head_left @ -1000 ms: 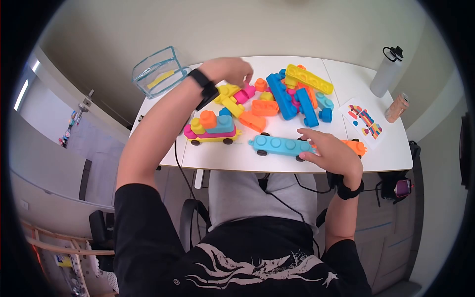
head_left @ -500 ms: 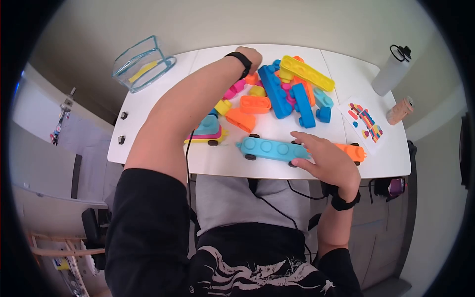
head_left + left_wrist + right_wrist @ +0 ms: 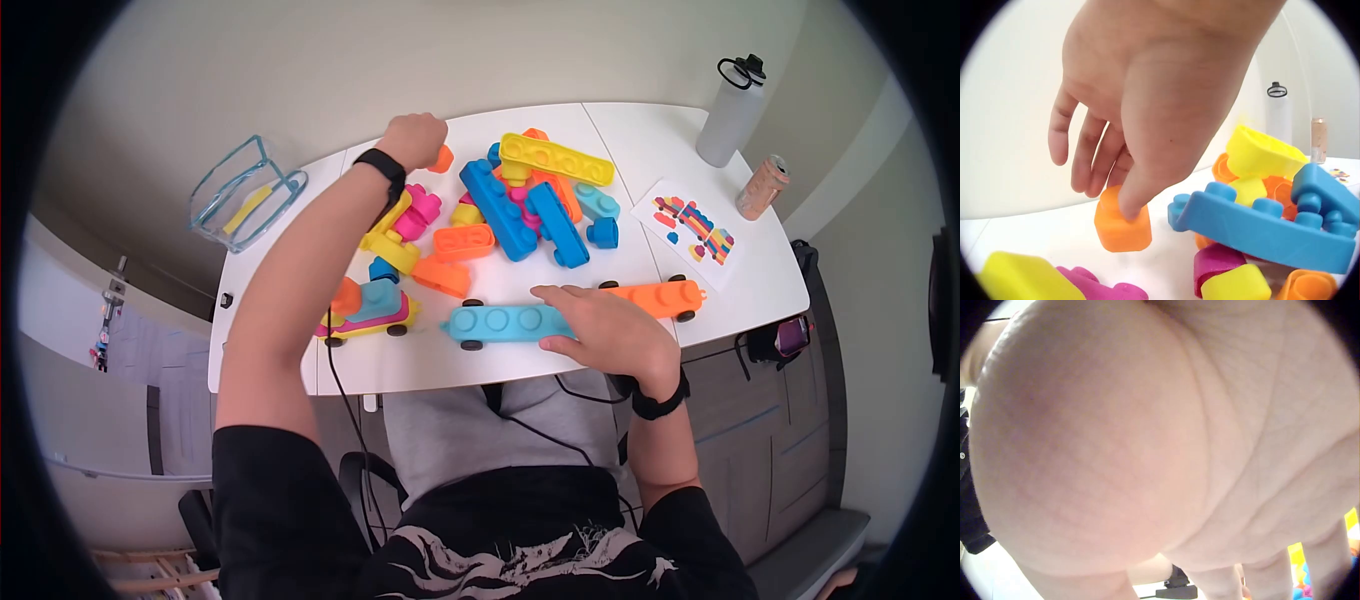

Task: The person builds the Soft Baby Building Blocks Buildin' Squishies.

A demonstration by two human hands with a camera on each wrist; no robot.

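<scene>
At the back left of the table, my left hand [image 3: 412,142] pinches a small orange toy block [image 3: 1124,231] between thumb and fingers. A magenta block [image 3: 421,212] and yellow blocks lie just in front of that hand. My right hand [image 3: 620,340] rests over the right end of a light blue wheeled base [image 3: 508,322], fingers laid across it and thumb along the near side. An orange wheeled base [image 3: 660,298] extends from beyond that hand to the right. The right wrist view is mostly filled by the palm, which hides the base.
A loose pile of blocks, with a long blue block [image 3: 498,212] and a long yellow one [image 3: 555,158], covers the middle. Left stands a built-up wheeled car [image 3: 378,305]. A clear case [image 3: 250,200], a picture sheet [image 3: 700,232], a can [image 3: 763,188] and a bottle [image 3: 730,125] stand around.
My left hand has moved from beside the magenta block to the orange block and taken hold of it. The right hand stays on the light blue base. The head view has shifted.
</scene>
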